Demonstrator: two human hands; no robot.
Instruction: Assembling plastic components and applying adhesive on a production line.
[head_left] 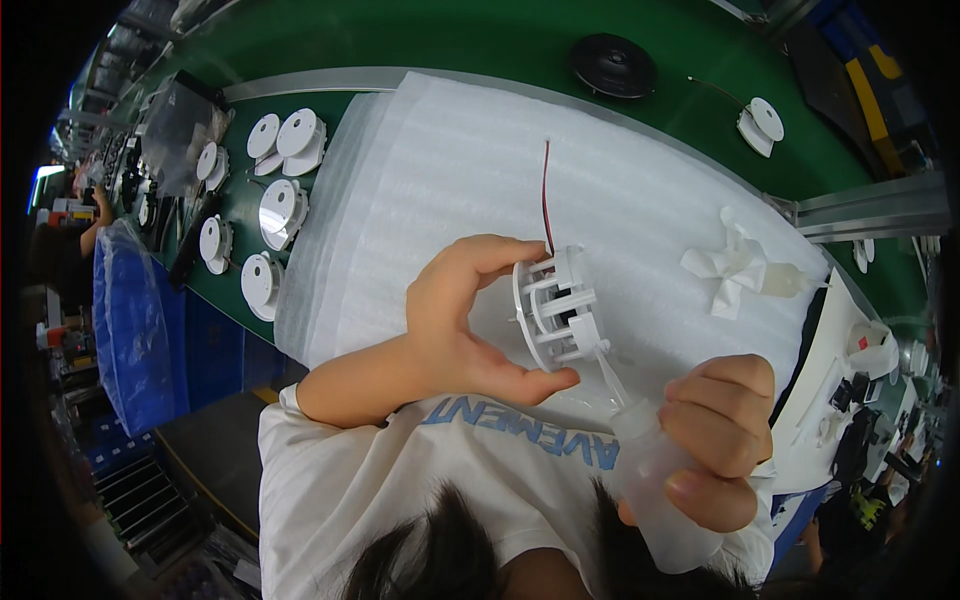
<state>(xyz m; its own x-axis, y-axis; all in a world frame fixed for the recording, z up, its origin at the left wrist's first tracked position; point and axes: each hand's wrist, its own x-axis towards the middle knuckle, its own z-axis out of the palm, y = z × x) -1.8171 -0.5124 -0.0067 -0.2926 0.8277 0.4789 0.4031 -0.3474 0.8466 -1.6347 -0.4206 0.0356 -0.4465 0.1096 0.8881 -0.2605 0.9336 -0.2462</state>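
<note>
Between the thumb and fingers of my left hand is a white round plastic part with posts on its open side, held on edge above the white foam sheet. A red and black wire runs up from it. My right hand is wrapped round a translucent squeeze bottle. The bottle's thin nozzle reaches up to the lower right side of the white part; whether the tip touches it I cannot tell.
Several similar white round parts stand on the green table at the left. One more white part and a black disc lie at the far side. Crumpled white tissue rests on the foam at the right. A blue bin stands at lower left.
</note>
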